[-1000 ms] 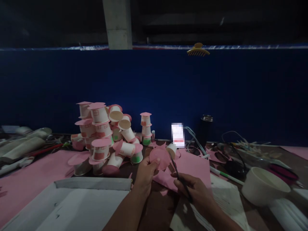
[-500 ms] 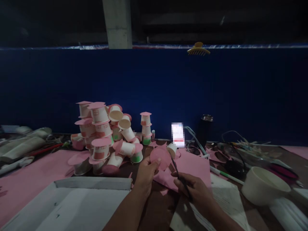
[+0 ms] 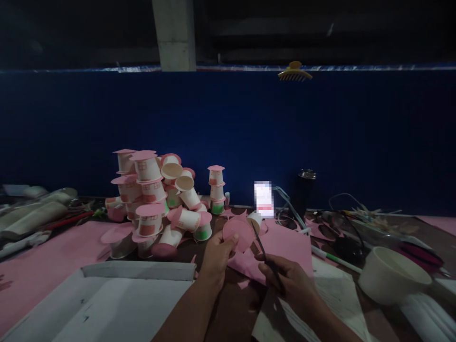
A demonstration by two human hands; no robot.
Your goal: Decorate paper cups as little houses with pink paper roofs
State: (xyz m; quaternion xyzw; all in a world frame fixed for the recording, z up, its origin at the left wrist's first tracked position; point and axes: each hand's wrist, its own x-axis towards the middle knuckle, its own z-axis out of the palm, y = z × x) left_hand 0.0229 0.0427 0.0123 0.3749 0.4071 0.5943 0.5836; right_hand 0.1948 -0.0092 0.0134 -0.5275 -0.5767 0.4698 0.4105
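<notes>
Between thumb and fingers, my left hand [image 3: 220, 251] pinches a round piece of pink paper [image 3: 238, 232] with part of its edge uncut. My right hand [image 3: 285, 273] is closed around dark scissors [image 3: 262, 247], whose blades point up beside the paper's right edge. Beyond the blades, a small paper cup [image 3: 255, 220] lies on its side. Under both hands is a larger pink sheet [image 3: 285, 244]. To the left rises a pile of paper cups [image 3: 147, 190] with pink round tops and drawn windows, some stacked and some lying over.
A stack of cups [image 3: 216, 190] stands near the blue wall [image 3: 231, 123]. Farther right are a lit phone [image 3: 264, 199], a black bottle [image 3: 304, 192] and a wide white cup [image 3: 392, 275]. A white box lid [image 3: 138, 270] lies front left. Printed paper [image 3: 335, 289] sits under my right arm.
The scissors have shifted slightly at the paper's right edge, with the blades a little more apart from it. My left hand and the paper have hardly moved.
</notes>
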